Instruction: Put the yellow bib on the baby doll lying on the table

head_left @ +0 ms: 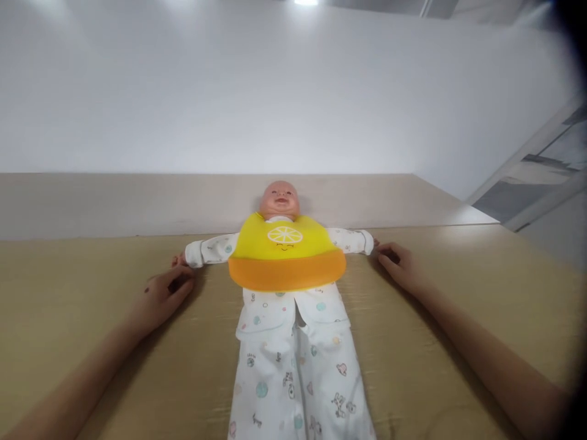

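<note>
flatly, both hands, left (160,296) and right (397,263), rest open, flanking the bibbed doll (287,293) on the table (68,293).

One head-worn view looks forward and down, close over the table (68,293), facing the wall (229,91).

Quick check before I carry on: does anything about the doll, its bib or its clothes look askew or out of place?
Nothing stands out. The doll lies flat on its back on the table, arms spread, the yellow bib sitting square on its chest. The left hand and right hand rest open near its sleeve ends.
</note>
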`<state>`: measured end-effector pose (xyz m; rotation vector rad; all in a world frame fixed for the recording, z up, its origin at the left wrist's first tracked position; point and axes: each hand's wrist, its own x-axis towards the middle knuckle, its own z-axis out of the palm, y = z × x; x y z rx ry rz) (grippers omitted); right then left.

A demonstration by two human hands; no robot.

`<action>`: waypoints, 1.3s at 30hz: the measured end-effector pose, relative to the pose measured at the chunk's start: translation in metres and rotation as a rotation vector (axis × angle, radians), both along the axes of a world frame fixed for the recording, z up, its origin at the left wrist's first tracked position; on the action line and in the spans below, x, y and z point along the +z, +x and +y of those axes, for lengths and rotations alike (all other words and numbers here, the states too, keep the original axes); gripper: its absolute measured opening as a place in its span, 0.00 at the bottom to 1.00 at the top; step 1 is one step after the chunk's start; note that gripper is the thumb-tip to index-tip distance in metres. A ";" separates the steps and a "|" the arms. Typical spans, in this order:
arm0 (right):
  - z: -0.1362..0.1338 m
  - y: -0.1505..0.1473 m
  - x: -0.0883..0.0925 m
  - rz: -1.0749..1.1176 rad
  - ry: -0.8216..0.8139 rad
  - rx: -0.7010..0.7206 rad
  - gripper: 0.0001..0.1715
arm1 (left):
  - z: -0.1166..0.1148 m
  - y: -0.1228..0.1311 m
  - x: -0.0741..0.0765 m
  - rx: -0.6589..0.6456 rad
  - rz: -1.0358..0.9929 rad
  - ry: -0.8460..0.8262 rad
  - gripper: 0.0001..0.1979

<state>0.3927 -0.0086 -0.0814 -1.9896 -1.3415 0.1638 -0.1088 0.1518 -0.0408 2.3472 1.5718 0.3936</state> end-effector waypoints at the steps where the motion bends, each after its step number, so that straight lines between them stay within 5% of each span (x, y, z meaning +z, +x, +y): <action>1: 0.000 0.000 0.000 -0.012 -0.006 0.005 0.13 | -0.001 0.000 0.000 -0.003 0.003 0.001 0.19; 7: 0.000 -0.008 0.001 0.031 0.039 0.061 0.14 | 0.001 -0.002 0.001 0.003 0.015 0.015 0.21; 16: 0.005 -0.040 0.008 -0.025 0.044 0.196 0.13 | 0.025 -0.018 -0.027 0.045 0.008 0.094 0.22; 23: 0.003 -0.037 0.010 -0.040 0.031 0.188 0.14 | 0.015 -0.013 -0.012 0.002 0.042 -0.032 0.24; 32: -0.002 -0.040 0.010 -0.094 -0.065 0.199 0.14 | -0.005 0.003 0.003 -0.011 0.032 0.009 0.22; 39: -0.002 -0.039 0.010 -0.115 -0.051 0.226 0.13 | -0.003 0.000 -0.001 0.016 0.003 -0.009 0.22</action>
